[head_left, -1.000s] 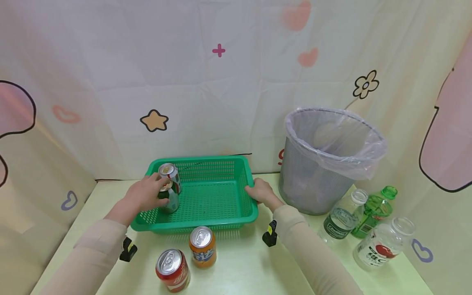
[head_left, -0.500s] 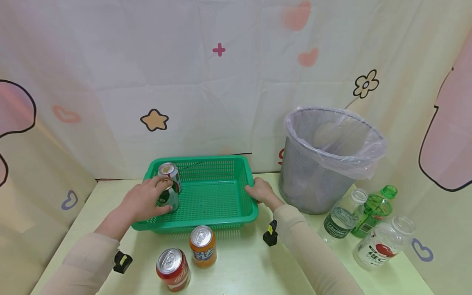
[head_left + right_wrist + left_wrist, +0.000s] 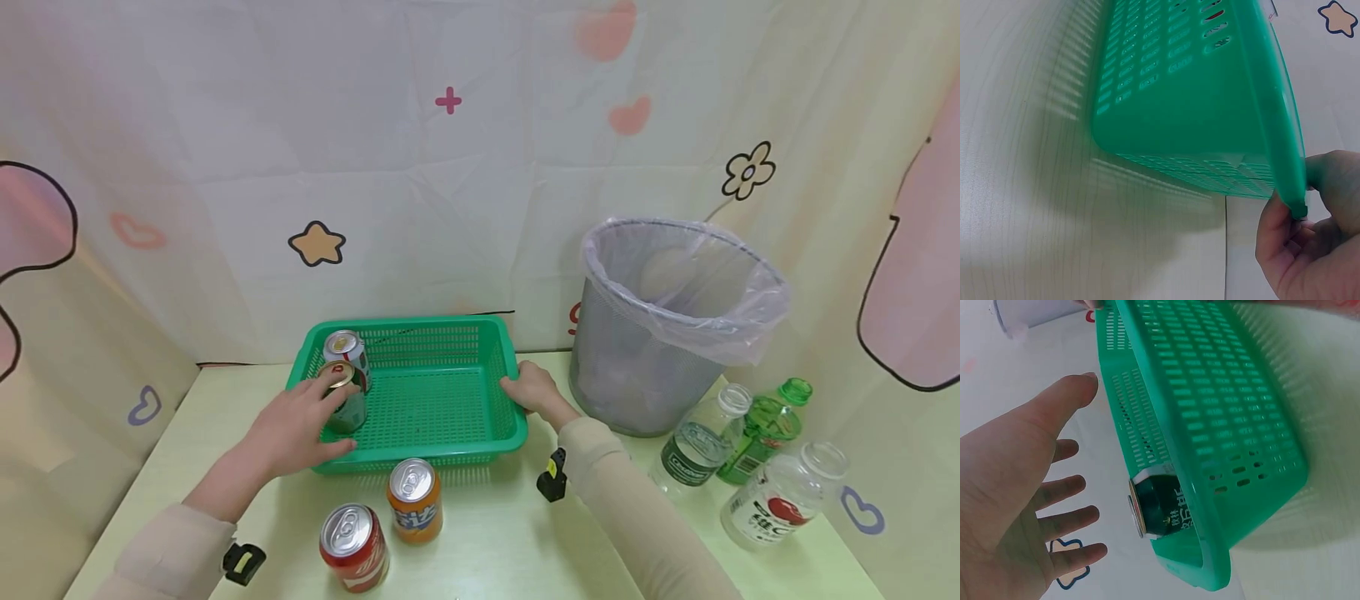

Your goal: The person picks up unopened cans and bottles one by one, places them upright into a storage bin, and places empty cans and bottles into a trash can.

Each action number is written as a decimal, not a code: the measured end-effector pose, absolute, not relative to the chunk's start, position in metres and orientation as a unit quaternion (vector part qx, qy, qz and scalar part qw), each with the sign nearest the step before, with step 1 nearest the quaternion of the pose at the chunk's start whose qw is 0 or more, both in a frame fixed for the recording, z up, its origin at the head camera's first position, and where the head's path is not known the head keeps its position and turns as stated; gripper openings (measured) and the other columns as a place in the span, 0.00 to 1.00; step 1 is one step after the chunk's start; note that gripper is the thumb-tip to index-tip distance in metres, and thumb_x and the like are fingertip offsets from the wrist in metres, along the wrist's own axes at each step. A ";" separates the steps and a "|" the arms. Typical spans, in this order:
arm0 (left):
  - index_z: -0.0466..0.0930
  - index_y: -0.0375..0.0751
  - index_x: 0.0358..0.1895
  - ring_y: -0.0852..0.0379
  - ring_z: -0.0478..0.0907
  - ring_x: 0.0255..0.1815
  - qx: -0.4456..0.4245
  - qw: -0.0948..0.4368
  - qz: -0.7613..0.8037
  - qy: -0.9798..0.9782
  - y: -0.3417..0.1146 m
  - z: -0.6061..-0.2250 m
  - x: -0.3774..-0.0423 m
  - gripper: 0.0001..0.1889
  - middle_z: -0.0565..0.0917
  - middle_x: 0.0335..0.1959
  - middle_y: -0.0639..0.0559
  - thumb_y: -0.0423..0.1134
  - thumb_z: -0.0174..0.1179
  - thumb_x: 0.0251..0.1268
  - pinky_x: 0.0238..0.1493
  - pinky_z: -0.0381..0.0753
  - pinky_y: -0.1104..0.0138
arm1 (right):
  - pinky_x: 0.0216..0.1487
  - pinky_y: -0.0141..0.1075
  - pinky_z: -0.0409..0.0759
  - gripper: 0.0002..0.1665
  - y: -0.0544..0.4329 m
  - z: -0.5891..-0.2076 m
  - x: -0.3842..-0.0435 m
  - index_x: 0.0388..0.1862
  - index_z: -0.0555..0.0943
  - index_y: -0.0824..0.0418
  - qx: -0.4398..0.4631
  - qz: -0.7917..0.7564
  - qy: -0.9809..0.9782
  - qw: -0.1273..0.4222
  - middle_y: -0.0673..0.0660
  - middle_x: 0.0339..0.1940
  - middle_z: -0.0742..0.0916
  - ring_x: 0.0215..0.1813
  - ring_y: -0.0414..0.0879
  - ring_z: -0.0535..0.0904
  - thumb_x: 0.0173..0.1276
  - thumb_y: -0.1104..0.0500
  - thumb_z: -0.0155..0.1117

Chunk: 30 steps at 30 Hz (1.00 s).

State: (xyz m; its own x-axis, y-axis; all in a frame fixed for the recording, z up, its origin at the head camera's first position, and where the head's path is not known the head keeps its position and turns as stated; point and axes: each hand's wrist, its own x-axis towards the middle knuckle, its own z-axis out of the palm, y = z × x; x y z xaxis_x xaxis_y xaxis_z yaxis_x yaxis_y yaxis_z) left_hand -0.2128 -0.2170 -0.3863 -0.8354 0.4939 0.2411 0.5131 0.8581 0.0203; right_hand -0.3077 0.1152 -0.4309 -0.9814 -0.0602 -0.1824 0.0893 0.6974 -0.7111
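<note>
A green plastic basket (image 3: 431,408) stands on the table, and my right hand (image 3: 534,388) grips the rim at its right end. In the right wrist view the thumb and fingers (image 3: 1272,234) pinch that rim. Two cans stand upright at the basket's left end: a silver one (image 3: 345,342) behind and a dark green one (image 3: 349,410) in front. My left hand (image 3: 296,427) hovers over the left rim beside the green can, fingers spread, holding nothing. The left wrist view shows those fingers (image 3: 1069,522) apart from the green can (image 3: 1159,503).
In front of the basket stand a red can (image 3: 354,550) and an orange can (image 3: 416,508). A lined mesh trash bin (image 3: 637,367) is at the back right. Nearby are a clear bottle (image 3: 693,450), a green bottle (image 3: 765,429) and a clear wide-mouthed bottle (image 3: 780,500). A printed curtain hangs behind.
My left hand has let go of the green can and drawn back to the left and toward me, its fingers spreading. The right hand stays on the basket rim.
</note>
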 end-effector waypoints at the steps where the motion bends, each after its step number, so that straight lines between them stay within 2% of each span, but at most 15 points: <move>1: 0.71 0.42 0.60 0.38 0.72 0.53 -0.265 0.117 -0.043 -0.956 -0.216 -0.387 -0.212 0.37 0.69 0.61 0.38 0.56 0.67 0.46 0.47 0.75 0.46 | 0.25 0.38 0.82 0.20 0.115 -0.431 -0.308 0.49 0.71 0.70 0.008 -0.389 0.916 0.096 0.63 0.38 0.81 0.31 0.49 0.81 0.67 0.55 0.52; 9: 0.72 0.41 0.58 0.39 0.72 0.54 -0.276 0.129 -0.054 -0.951 -0.211 -0.389 -0.198 0.35 0.72 0.58 0.39 0.55 0.67 0.46 0.50 0.73 0.46 | 0.23 0.35 0.81 0.20 0.116 -0.431 -0.306 0.49 0.71 0.70 0.007 -0.390 0.915 0.097 0.63 0.38 0.81 0.31 0.48 0.81 0.67 0.55 0.52; 15: 0.73 0.44 0.58 0.42 0.71 0.56 -0.277 0.130 -0.062 -0.950 -0.207 -0.390 -0.190 0.34 0.73 0.57 0.44 0.56 0.67 0.46 0.53 0.72 0.46 | 0.23 0.35 0.81 0.21 0.117 -0.431 -0.307 0.50 0.71 0.70 0.007 -0.390 0.916 0.096 0.63 0.39 0.81 0.32 0.48 0.81 0.67 0.55 0.52; 22: 0.73 0.45 0.57 0.44 0.74 0.52 -0.286 0.136 -0.067 -0.946 -0.203 -0.393 -0.181 0.34 0.74 0.55 0.46 0.56 0.67 0.46 0.51 0.74 0.48 | 0.24 0.36 0.81 0.21 0.116 -0.432 -0.308 0.52 0.70 0.70 0.007 -0.393 0.914 0.101 0.64 0.40 0.81 0.33 0.49 0.81 0.67 0.55 0.51; 30: 0.74 0.46 0.57 0.45 0.73 0.53 -0.294 0.137 -0.069 -0.944 -0.198 -0.392 -0.170 0.33 0.74 0.56 0.47 0.55 0.67 0.46 0.51 0.74 0.49 | 0.27 0.38 0.82 0.21 0.115 -0.434 -0.309 0.51 0.71 0.70 0.009 -0.393 0.914 0.103 0.63 0.40 0.81 0.33 0.48 0.81 0.66 0.55 0.51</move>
State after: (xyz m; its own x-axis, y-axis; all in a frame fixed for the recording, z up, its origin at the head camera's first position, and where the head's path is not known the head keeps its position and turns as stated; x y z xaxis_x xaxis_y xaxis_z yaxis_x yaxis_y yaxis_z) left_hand -0.1700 -0.1980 -0.3920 -0.7902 0.5352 0.2986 0.5730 0.8180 0.0503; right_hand -0.3091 0.1150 -0.4341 -0.9788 -0.0649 -0.1942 0.0962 0.6915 -0.7159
